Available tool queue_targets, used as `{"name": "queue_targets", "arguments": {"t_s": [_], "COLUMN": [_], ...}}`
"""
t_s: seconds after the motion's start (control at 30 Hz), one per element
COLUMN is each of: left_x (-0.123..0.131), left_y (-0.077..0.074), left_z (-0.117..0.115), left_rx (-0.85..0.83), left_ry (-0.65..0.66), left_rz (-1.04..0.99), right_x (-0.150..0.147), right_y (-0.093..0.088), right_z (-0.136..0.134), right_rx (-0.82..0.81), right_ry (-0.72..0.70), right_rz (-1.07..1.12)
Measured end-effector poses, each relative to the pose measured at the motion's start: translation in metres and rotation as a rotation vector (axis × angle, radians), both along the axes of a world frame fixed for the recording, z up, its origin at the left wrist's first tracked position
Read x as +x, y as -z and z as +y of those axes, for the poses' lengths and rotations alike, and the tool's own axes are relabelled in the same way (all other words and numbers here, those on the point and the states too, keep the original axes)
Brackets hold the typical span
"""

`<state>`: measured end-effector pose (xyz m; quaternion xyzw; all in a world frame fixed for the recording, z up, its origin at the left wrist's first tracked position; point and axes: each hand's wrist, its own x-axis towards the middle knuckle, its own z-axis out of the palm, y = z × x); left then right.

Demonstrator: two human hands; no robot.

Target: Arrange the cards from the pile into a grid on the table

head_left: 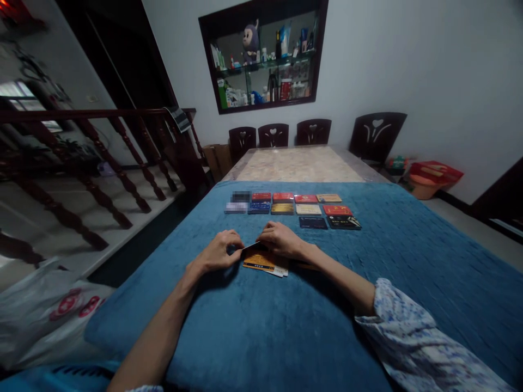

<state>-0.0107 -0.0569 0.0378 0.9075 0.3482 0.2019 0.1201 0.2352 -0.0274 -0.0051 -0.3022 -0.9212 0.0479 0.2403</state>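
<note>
A thin card (250, 246), seen nearly edge-on, is pinched between my left hand (223, 251) and my right hand (281, 239). Both hands have their fingers closed on its ends. Just below it, an orange card (259, 261) with a dark strip lies on the blue cloth (229, 337), over some whitish cards (280, 272). Part of this loose pile is hidden under my right hand and forearm. Beyond my hands, several cards lie in rows, among them a red card (337, 210), a gold card (282, 209), a dark blue card (312, 222) and a black card (344, 222).
The cloth covers the near part of a long table, whose pale top (298, 163) shows at the far end. Dark chairs (273, 135) stand behind it. A wooden railing (126, 185) and white plastic bags (44, 316) are at the left; a red bag (437, 173) is at the right.
</note>
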Motion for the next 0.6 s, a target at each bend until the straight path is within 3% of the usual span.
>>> {"name": "queue_targets", "arguments": {"t_s": [0.6], "left_x": [-0.006], "left_y": [0.02], "left_z": [0.016], "left_rx": [0.13], "left_ry": [-0.108], "left_rz": [-0.035], "right_x": [-0.003], "right_y": [0.006], "right_z": [-0.001], "right_rx": [0.04], "right_ry": [0.209], "right_rz": [-0.033]}}
